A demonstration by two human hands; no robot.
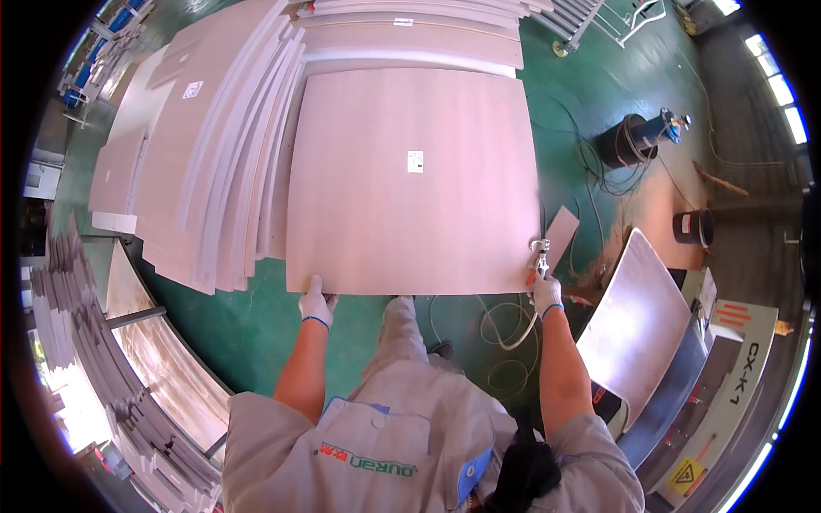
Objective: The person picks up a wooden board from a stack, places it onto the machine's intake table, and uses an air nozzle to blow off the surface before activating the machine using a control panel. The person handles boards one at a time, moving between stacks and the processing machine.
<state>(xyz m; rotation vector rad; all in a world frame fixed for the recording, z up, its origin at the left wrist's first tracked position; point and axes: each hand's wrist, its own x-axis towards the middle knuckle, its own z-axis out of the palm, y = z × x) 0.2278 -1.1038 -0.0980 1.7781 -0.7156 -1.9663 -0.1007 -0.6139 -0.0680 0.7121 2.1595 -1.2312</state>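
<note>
A large pinkish board (410, 222) with a small white label (415, 162) lies flat before me. My left hand (315, 299), in a pale glove, grips its front edge left of the middle, thumb on top. At the board's front right corner my right hand (545, 292), also gloved, holds a metal air gun (540, 255) upright against the side edge. A narrow board piece (560, 231) shows just right of the gun. A hose (505, 344) hangs in loops below.
Stacked boards (205, 145) stand left and behind. Right: a black drum (620, 145), bucket (691, 227), shiny sheet (633, 325) and machine panel (727, 376). A wheeled metal frame (590, 30) is at the back. More piled panels (94, 342) sit lower left.
</note>
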